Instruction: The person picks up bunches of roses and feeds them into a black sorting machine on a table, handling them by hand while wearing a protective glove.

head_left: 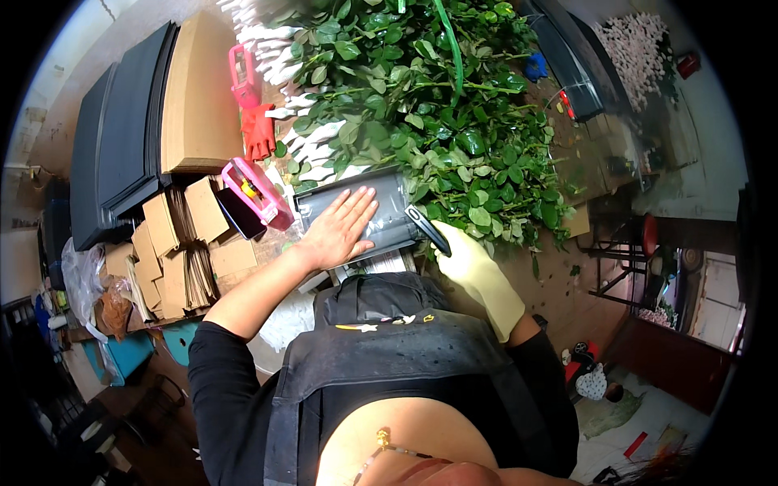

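Filling far left: thick stack of dark sheets, with a brown cardboard stack just to the right.
Below those stacks: crumpled clear plastic bag, teal bins lower down, then bundles of small brown card pieces.
Pink and red: farther pink tool near the brown cardboard stack; red glove just below; nearer pink tool beside the tray's left end, with a yellow-orange part inside its frame.
White wraps: pale, pointed, lined up along the left edge of the foliage.
Left hand: bare, palm down, fingers extended and slightly apart, laid over the tray; gripping nothing.
Grey tray: shallow, dark, glossy inside, directly in front of the body, between both hands.
Black tool: curved, with a pale ring-shaped mark at the far end, held at the tray's right end.
Right hand: in a pale yellow glove, closed around the black tool; exact finger placement too hidden to tell.
Green leafy stems: heaped beyond the tray and off to the right, crossed by a green strip.
Far right: blue item, dark boxes, pale flower bundle.
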{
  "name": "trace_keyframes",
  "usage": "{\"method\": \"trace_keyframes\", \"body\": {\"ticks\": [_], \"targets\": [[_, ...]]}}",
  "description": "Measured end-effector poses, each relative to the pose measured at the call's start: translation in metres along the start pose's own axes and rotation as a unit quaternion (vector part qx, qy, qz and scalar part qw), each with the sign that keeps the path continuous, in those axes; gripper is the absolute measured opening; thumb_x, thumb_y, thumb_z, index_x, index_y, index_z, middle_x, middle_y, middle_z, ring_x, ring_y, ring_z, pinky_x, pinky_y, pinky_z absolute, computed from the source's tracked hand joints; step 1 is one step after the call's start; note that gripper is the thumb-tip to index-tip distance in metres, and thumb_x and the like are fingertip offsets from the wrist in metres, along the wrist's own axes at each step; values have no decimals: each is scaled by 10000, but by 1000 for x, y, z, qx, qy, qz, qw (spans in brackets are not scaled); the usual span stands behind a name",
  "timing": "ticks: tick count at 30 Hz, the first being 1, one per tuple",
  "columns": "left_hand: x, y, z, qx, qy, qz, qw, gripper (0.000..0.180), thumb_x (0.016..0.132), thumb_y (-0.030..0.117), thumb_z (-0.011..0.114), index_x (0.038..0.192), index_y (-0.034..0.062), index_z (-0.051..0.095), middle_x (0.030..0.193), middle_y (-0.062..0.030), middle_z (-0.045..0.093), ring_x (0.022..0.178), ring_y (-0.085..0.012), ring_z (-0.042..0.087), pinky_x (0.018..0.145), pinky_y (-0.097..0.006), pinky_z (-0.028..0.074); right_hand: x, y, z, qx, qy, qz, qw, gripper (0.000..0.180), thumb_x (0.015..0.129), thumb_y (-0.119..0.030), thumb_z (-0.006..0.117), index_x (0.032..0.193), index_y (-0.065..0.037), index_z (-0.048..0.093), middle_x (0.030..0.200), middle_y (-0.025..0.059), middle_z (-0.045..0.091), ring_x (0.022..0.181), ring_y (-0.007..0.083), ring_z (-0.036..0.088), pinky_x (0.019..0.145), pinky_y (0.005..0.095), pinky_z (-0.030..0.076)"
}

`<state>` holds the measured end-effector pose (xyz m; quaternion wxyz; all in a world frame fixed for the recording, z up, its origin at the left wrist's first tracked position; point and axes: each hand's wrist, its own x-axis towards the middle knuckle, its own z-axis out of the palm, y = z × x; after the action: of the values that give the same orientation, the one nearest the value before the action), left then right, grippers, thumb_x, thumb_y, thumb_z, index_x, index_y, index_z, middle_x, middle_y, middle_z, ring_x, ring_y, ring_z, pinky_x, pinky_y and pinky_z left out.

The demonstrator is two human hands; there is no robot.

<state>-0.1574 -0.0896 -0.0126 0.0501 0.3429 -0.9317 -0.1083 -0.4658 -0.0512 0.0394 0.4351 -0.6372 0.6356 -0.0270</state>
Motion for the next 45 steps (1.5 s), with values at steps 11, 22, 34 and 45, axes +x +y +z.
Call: {"method": "trace_keyframes", "body": {"ticks": [11,22,34,45], "targets": [[-1,-2,4,-13,16,-7,1000,765,1011,490,498,1551,-21,317,1641,-220,266,1552,-343,191,1265,-479,133,10,-12,10,-101,-17,61,993,603,966,-425,595,1471,-128,455,1326,220,616,1203,383,608,1034,464,477],[-38,109,-16,-723,326,-252,555,830,928,145,724,1564,72,196,1306,-157,558,1201,-254,570,1029,-404,477,-30,-124,-8,86,-82,-245,962,688,962,-302,682,1527,-32,396,1419,246,553,1223,346,627,1066,416,479],[-134,22,94,-45,134,-494,858,853,684,123,835,1470,161,505,1009,-137,575,1005,-344,598,831,-467,488,30,-78,0,-121,103,-83,984,458,978,-121,485,1423,-18,510,1304,256,632,1220,413,603,1072,436,463],[-110,-67,65,-247,318,-619,674,370,961,411,653,1033,55,726,885,-157,671,852,-309,678,750,-426,500,-14,-132,15,166,-53,-143,974,462,1019,-132,550,1460,-6,492,1325,191,654,1219,224,637,1065,321,459]]}}
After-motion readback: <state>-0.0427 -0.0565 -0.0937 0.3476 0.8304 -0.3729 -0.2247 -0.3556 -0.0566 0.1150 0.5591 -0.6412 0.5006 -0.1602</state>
